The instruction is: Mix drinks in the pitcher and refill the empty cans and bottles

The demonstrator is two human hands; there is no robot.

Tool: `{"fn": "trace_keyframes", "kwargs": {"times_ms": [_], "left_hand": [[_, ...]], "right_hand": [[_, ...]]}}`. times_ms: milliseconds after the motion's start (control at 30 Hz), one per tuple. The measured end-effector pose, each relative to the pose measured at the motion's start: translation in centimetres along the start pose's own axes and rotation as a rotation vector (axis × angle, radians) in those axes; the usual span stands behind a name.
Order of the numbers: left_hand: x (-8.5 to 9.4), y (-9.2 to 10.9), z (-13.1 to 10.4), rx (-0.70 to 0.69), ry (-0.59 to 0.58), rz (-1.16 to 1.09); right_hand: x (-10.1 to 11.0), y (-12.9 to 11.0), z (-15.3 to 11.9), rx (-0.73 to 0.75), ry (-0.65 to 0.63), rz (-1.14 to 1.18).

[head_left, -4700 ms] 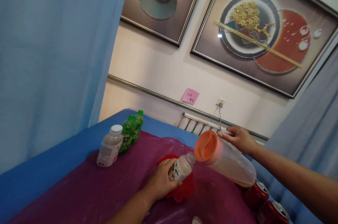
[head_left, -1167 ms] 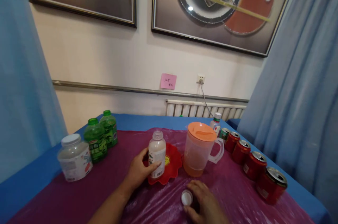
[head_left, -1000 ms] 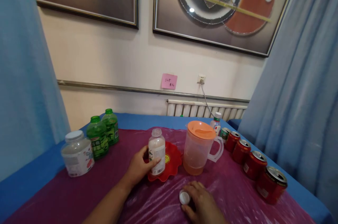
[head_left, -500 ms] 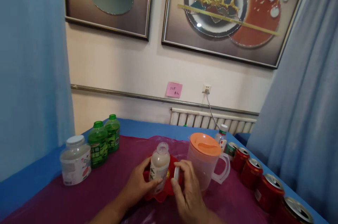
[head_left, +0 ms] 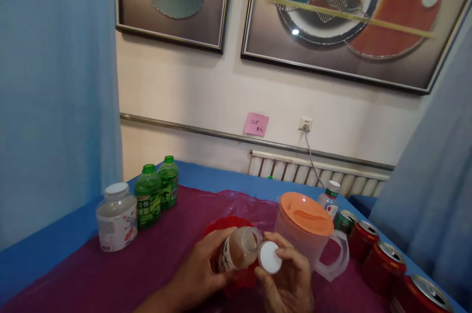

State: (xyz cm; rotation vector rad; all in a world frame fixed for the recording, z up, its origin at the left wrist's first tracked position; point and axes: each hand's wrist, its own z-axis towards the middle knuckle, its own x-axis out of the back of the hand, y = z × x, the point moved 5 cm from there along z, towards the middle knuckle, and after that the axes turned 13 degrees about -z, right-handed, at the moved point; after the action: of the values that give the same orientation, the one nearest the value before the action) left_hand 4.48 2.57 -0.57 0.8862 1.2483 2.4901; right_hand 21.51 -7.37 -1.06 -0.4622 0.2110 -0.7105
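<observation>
My left hand (head_left: 206, 266) is wrapped round a clear bottle (head_left: 239, 249) with a printed label and a cloudy, pale content. The bottle leans to the right, its uncapped mouth facing my other hand. Between the thumb and fingers of my right hand (head_left: 289, 278) is a white bottle cap (head_left: 270, 257), its flat top toward me, close beside the bottle's mouth. Under both hands lies a red dish (head_left: 228, 223) with a wavy rim, largely hidden. Just right of my right hand stands a clear pitcher (head_left: 295, 234) with an orange lid.
At left stand a white-capped jar (head_left: 117, 219) and two green bottles, the nearer green bottle (head_left: 148, 200) beside the jar. Along the right edge are a white-capped bottle (head_left: 329, 200), a green can (head_left: 344, 222) and several red cans (head_left: 383, 264). Purple sheeting (head_left: 155, 264) covers the blue table (head_left: 199, 173).
The bottle has gone from nearly upright to tilted right. The cap has turned its flat top toward me. The whole view has shifted, with most things now further right.
</observation>
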Motion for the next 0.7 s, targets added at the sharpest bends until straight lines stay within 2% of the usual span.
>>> {"fn": "trace_keyframes", "kwargs": {"times_ms": [100,300,567,700], "left_hand": [[-0.3,0.0,-0.1,0.008,-0.034,0.007],[-0.6,0.5,-0.2,-0.03,-0.124,0.0],[-0.4,0.5,-0.3,-0.064,-0.078,0.058],[-0.4,0.9,-0.3,-0.103,-0.111,0.091]], "right_hand": [[0.1,0.7,-0.5,-0.053,-0.004,-0.024],[0.3,0.5,-0.2,0.015,-0.033,-0.128],[0.3,-1.3,0.2,0.016,-0.101,-0.244],[0.6,-1.3,0.4,0.107,-0.142,-0.284]]}}
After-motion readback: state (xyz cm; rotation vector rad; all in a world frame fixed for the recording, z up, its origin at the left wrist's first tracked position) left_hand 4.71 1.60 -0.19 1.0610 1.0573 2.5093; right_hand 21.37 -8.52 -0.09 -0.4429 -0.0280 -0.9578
